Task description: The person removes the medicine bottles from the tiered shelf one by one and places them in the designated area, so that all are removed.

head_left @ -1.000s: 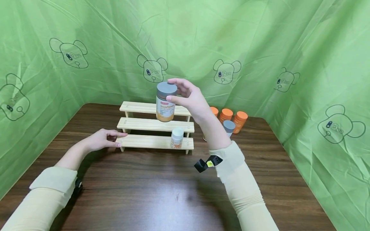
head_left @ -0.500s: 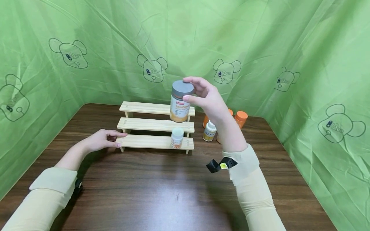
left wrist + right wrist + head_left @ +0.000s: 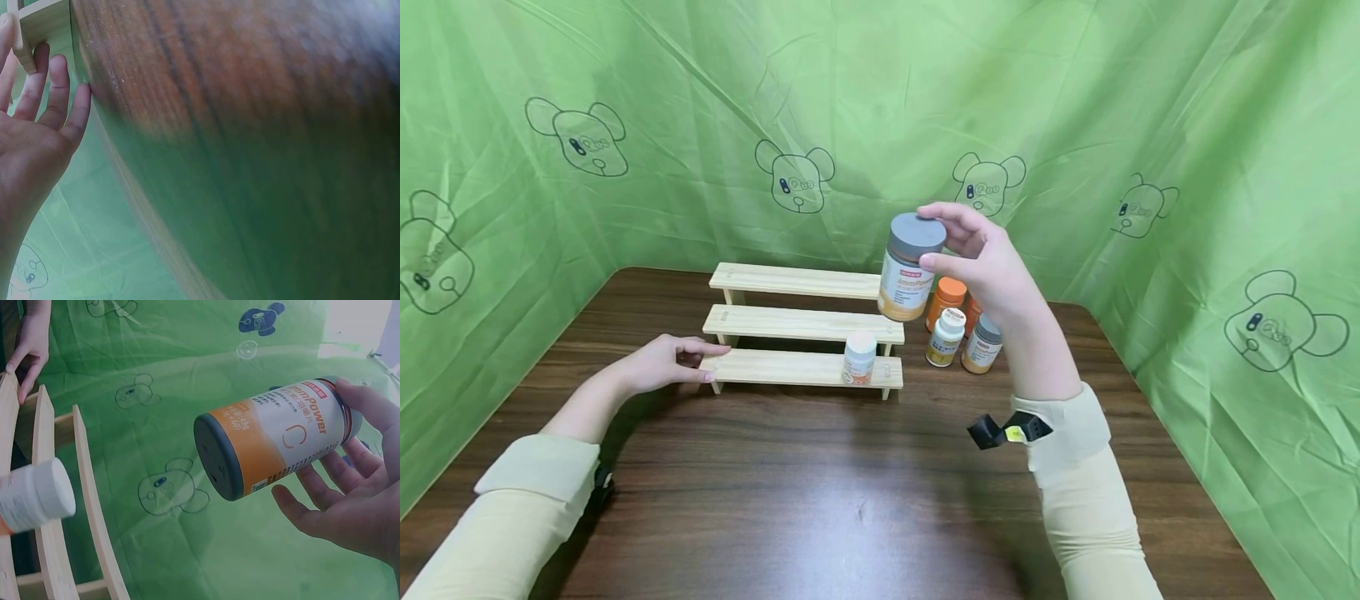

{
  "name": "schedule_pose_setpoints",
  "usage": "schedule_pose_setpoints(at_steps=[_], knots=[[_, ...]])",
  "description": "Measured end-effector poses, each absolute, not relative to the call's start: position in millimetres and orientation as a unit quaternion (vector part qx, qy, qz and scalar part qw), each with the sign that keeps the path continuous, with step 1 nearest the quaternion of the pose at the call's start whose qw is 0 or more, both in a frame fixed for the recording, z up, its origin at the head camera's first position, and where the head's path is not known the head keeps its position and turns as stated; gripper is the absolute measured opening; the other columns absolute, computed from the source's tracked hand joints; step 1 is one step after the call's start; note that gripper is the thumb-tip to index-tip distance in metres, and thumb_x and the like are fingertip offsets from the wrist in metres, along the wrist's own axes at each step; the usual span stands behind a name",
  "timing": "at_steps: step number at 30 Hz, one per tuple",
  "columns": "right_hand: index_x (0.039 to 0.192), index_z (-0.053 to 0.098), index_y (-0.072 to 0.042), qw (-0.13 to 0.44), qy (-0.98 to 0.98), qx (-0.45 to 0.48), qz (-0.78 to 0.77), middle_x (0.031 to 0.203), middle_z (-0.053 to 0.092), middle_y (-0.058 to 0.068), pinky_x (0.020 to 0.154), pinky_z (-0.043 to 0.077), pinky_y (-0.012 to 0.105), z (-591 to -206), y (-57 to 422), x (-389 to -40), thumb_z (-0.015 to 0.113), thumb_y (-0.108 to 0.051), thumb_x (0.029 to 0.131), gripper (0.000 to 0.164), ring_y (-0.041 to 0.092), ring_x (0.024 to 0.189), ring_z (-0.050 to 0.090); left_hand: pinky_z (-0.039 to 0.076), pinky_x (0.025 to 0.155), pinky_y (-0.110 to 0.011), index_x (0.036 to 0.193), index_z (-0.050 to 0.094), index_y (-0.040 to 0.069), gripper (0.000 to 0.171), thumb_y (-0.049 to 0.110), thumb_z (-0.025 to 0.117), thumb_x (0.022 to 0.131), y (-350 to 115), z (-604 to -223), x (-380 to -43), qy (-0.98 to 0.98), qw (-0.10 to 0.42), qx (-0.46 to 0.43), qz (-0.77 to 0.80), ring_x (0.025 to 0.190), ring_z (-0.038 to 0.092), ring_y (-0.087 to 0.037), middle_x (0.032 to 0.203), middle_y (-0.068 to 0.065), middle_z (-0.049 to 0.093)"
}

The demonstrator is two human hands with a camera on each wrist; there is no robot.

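My right hand (image 3: 988, 258) pinches a supplement bottle (image 3: 906, 287) by its grey lid, thumb in front and fingers behind. The bottle has a white and orange label and hangs in the air beside the right end of a three-step wooden display rack (image 3: 790, 322). In the right wrist view the bottle (image 3: 275, 440) lies slantwise across the picture, its dark base towards the rack. My left hand (image 3: 662, 364) holds the left end of the rack's lowest step between thumb and fingers. A small white bottle (image 3: 859, 358) stands on that step near its right end.
Right of the rack, a white bottle (image 3: 945, 337) and another grey-lidded bottle (image 3: 982, 346) stand on the brown wooden table (image 3: 820, 500). An orange bottle (image 3: 950, 300) stands behind them; others are partly hidden by the right forearm. Green cloth (image 3: 880, 100) surrounds the table.
My right hand has carried the grey-lidded bottle rightwards from above the rack's middle to its right end, uncovering bottles on the table. The left hand has stayed on the rack.
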State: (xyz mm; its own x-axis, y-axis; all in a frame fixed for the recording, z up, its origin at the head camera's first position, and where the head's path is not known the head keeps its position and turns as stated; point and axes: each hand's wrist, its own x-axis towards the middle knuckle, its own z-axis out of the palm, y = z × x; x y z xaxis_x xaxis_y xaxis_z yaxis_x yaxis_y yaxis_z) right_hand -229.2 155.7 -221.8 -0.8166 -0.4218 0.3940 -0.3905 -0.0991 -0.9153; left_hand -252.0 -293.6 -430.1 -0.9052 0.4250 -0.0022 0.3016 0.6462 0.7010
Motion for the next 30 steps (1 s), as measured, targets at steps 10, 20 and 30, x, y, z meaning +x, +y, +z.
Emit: schedule_pose_setpoints(at_steps=[10,20,30], knots=[[0.120,0.060,-0.011,-0.003,0.662,-0.322,-0.677,0.116,0.062,0.007,0.086,0.048,0.033,-222,181,-225,0.063,0.012,0.078,0.048,0.023,0.104,0.058,0.042,0.073,-0.023,0.127,0.062,0.020,0.052,0.035,0.076,0.079,-294,-430,-252,0.905,0.085,0.200,0.366,0.083,0.053,-0.012,0.107,-0.004,0.065],[0.122,0.058,-0.004,-0.016,0.647,-0.338,-0.684,0.114,0.064,0.008,0.084,0.049,0.031,-224,209,-222,0.059,0.018,0.078,0.049,0.021,0.098,0.060,0.041,0.075,-0.023,0.127,0.062,0.021,0.053,0.036,0.075,0.079,-294,-433,-253,0.907,0.083,0.202,0.361,0.086,0.053,-0.012,0.109,-0.004,0.066],[0.122,0.057,0.001,-0.027,0.641,-0.340,-0.688,0.113,0.065,0.009,0.088,0.045,0.030,-231,241,-218,0.060,0.019,0.078,0.048,0.020,0.100,0.059,0.041,0.077,-0.023,0.127,0.062,0.023,0.053,0.038,0.075,0.079,-295,-434,-254,0.908,0.083,0.200,0.358,0.090,0.053,-0.014,0.115,-0.005,0.065]])
